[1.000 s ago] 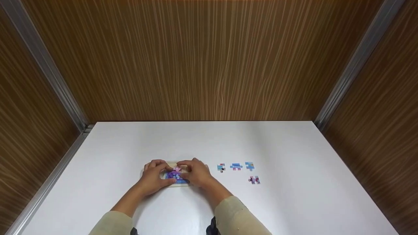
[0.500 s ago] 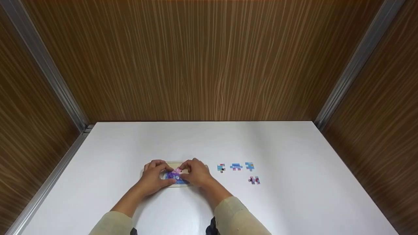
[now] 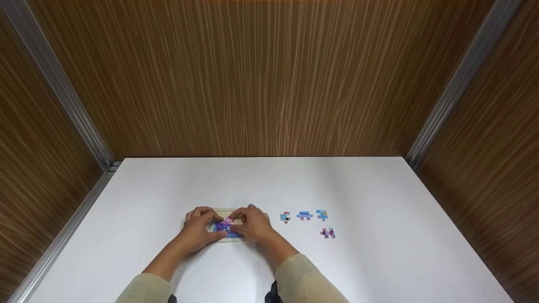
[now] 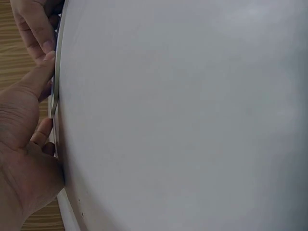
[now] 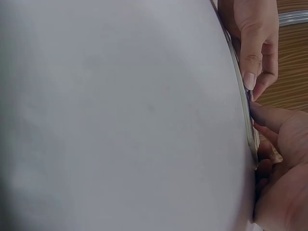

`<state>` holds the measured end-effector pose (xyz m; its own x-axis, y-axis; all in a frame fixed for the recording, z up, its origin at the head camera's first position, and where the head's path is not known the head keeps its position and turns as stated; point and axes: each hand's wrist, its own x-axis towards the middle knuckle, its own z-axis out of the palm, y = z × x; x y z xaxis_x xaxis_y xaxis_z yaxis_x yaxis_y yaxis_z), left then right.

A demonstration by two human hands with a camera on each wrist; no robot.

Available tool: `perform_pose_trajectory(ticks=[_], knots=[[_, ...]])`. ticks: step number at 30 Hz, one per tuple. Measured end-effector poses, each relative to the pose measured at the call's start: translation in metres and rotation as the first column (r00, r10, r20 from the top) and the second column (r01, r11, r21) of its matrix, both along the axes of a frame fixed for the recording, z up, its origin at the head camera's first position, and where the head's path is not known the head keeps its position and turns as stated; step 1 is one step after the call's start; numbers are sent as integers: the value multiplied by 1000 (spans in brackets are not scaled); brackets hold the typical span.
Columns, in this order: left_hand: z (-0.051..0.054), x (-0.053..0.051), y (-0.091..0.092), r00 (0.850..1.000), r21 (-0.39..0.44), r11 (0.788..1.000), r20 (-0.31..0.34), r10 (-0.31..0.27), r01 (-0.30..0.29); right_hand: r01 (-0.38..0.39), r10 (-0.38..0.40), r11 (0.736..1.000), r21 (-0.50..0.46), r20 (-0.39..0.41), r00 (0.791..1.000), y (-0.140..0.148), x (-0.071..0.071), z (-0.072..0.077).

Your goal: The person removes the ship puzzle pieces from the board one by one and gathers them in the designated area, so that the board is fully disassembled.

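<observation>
Your left hand (image 3: 197,231) curls round the left end of the puzzle tray (image 3: 230,240), thumb and forefinger spread well apart, with the thumb tip on the lower part of the picture. Your right hand (image 3: 254,225) is at the right end, fingers bent; its thumb and forefinger tips stand slightly apart at the pink-and-purple section (image 3: 226,224). Whether they pinch a loose piece there, you cannot tell.

The tray lies flat on the white table (image 3: 379,261), between your hands; both wrist views show it only edge-on, with a thumb of each hand at its near edge. To its right, well clear of your fingers, lie four pieces: a blue-and-white piece (image 3: 285,216), a blue-and-pink piece (image 3: 304,215) and a light-blue piece (image 3: 321,214) in a row, with a pink-and-dark piece (image 3: 328,232) nearer you, below the last. A wood-grain panel (image 3: 261,80) stands behind the table.
</observation>
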<state>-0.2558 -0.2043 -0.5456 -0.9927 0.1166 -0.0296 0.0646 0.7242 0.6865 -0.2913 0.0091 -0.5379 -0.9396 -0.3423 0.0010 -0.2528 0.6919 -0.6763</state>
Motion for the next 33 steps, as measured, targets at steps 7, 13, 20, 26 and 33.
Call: perform_pose_trajectory(ticks=[7,13,20,26,33], knots=[[4,3,1,1000,25,1000,-2,-13,13,26,-25,999,-42,22,999,1,1,-1],[6,4,2,1000,19,1000,-6,-6,6,48,-38,994,-97,95,995,3,0,-2],[6,3,2,1000,13,1000,-6,-5,5,51,-23,981,-186,149,989,6,0,-4],[5,3,2,1000,13,1000,-5,-10,10,74,-6,953,-292,227,974,9,-1,-3],[4,3,2,1000,18,1000,6,0,0,62,31,922,-383,233,972,17,-4,-3]])
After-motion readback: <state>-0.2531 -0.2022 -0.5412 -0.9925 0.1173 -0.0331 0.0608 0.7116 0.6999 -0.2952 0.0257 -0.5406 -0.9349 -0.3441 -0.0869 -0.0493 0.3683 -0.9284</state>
